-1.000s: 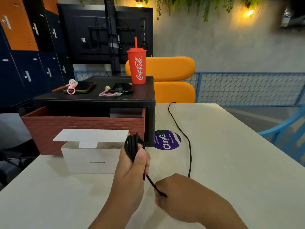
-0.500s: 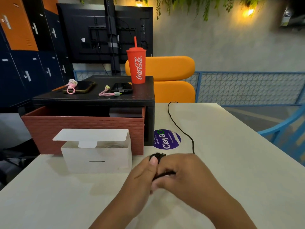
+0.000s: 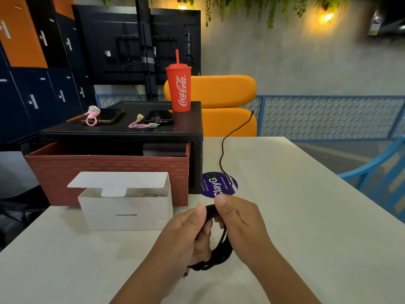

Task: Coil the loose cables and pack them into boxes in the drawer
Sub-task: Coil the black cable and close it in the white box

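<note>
A black cable (image 3: 221, 251) hangs as a coil of several loops between my two hands, just above the white table (image 3: 306, 216). My left hand (image 3: 186, 233) grips the coil's left side, thumb on top. My right hand (image 3: 238, 218) pinches the coil's top. The cable's free tail (image 3: 223, 150) rises from my right hand over the purple sticker and lifts into the air, its tip raised off the table. A white cardboard box (image 3: 127, 207) stands open to the left, flap up, in front of the pulled-out reddish-brown drawer (image 3: 109, 170).
A black stand (image 3: 122, 132) above the drawer carries a red Coca-Cola cup (image 3: 178, 88), two phones and pink key straps (image 3: 140, 125). A purple round sticker (image 3: 219, 185) lies on the table. An orange chair (image 3: 221, 102) is behind, a blue chair (image 3: 377, 170) at right.
The coil went from upright in my left hand to low between both hands. Another loop was added, and the tail's far end lifted off the table, drawn closer.
</note>
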`<state>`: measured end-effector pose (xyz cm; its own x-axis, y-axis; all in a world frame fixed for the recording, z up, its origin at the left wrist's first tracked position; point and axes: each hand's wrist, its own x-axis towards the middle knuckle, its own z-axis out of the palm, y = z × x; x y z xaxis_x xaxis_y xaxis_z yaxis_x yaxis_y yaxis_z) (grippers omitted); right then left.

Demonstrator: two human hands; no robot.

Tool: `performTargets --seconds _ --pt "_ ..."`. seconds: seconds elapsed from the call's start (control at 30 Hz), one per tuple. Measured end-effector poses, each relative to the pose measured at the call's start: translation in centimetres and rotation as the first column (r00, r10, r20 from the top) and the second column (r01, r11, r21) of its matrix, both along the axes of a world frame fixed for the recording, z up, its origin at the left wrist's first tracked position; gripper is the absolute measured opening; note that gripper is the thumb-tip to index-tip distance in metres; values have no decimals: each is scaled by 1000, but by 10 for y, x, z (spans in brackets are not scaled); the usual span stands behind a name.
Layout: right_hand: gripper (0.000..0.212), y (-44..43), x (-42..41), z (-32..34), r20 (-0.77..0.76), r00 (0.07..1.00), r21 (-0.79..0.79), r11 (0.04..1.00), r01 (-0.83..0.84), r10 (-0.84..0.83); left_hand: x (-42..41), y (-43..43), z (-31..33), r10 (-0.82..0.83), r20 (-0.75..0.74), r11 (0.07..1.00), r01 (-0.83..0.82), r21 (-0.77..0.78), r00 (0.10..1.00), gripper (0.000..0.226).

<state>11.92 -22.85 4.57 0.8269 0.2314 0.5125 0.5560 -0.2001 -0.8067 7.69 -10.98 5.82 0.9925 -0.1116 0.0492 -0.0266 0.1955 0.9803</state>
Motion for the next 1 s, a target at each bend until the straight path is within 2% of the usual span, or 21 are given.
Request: performTargets --seconds 0.03,0.1,0.23,0.33,0.43,0.6,0.7,0.83,1.0 --pt "61 0 1 -2 7 999 19 999 42 -42 0 -1 -2 -12 -6 1000 12 2 1000 54" --pt "67 -1 3 -4 37 994 8 994 105 -105 1 -2 -5 -30 4 999 29 34 1000 52" --pt "52 0 3 -5 62 988 -37 989 144 -141 1 1 -4 -7 6 997 7 74 1000 45" --pt "47 1 2 -5 31 997 1 997 75 -75 2 0 -2 37 -29 999 -36 40 999 43" --pt "45 -6 7 -4 16 999 -32 999 40 -39 3 3 3 105 -83 986 -114 -118 991 39" --pt "62 -22 17 -3 48 978 -153 966 207 -202 4 18 13 180 -95 858 -203 -473 979 39" --pt "46 -26 21 -9 7 960 -339 903 264 -278 5 23 16 213 -60 761 -204 -616 975 40" --pt "42 -23 18 -11 -88 974 -562 818 124 -208 6 22 15 229 -31 737 -194 -647 973 45" --pt "38 -10 2 -1 -223 973 -674 729 -116 -52 7 18 10 274 24 826 -223 -518 961 50"
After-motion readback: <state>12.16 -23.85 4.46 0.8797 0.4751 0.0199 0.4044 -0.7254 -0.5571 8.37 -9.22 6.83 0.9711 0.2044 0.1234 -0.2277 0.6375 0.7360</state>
